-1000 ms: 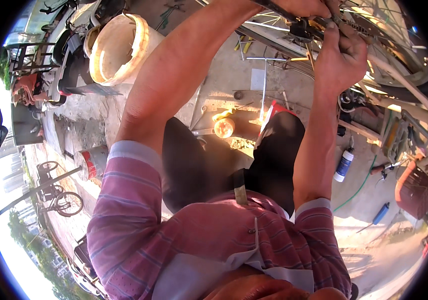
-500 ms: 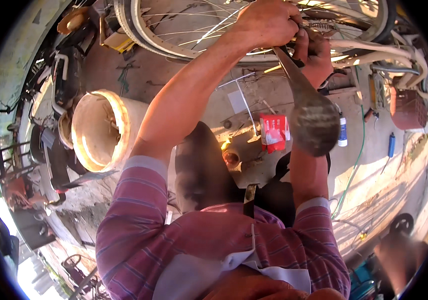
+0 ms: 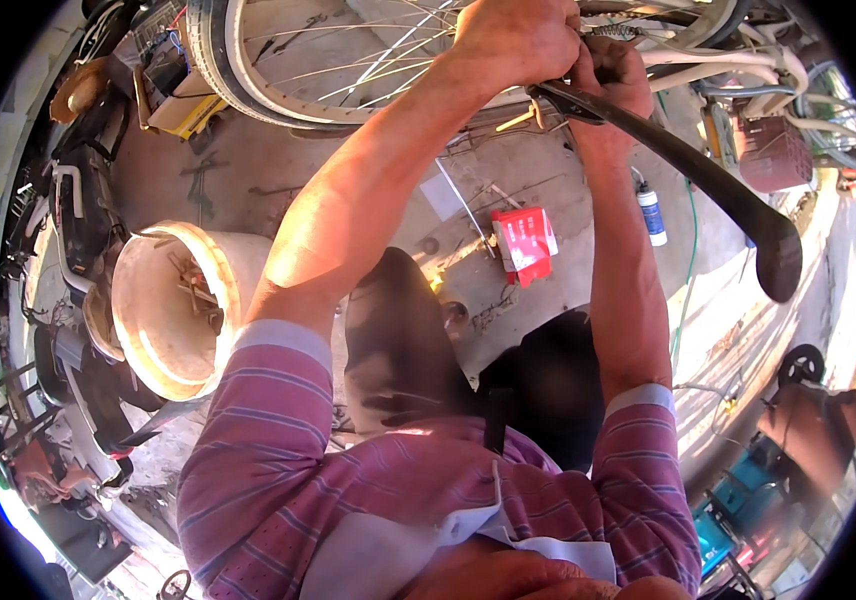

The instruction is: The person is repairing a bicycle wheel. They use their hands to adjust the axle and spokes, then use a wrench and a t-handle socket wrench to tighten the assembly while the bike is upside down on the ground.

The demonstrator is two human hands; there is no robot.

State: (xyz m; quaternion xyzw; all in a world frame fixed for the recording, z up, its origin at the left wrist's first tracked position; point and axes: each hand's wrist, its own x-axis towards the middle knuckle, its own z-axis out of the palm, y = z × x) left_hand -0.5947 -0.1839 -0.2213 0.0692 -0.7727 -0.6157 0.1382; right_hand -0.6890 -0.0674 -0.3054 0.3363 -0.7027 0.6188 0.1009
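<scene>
Bicycle wheel [image 3: 278,60] filled the top of the view, tyre and pale rim arcing across, thin spokes fanning inside; it sat above the concrete floor [image 3: 278,170] with the white frame tubes [image 3: 738,65] running off to the right. Below left stood a big cream bucket [image 3: 183,310], open mouth up, bits of metal scrap inside. The person wore a pink striped shirt, both arms reaching up toward the wheel. The long dark tool [image 3: 708,190], a curved lever with a broad rounded end, ran from the rim area down to the right, its wide end hanging free in the air. Left hand [image 3: 518,40] was closed in a fist at the rim, right where the tool's narrow end met it; what exactly it clamped besides that end I couldn't tell. Right hand [image 3: 613,75] was wrapped around the tool's upper shaft just beside the left, touching it. My read: the lever looked stiff steel, fairly heavy, smooth enough to slip in a sweaty palm, best held high on the shaft near the working end with the far end for leverage. Spokes looked thin and bendable, not a place to grab. Small stuff on the floor: a red box [image 3: 523,243], a white bottle [image 3: 651,212] with a dark cap.
</scene>
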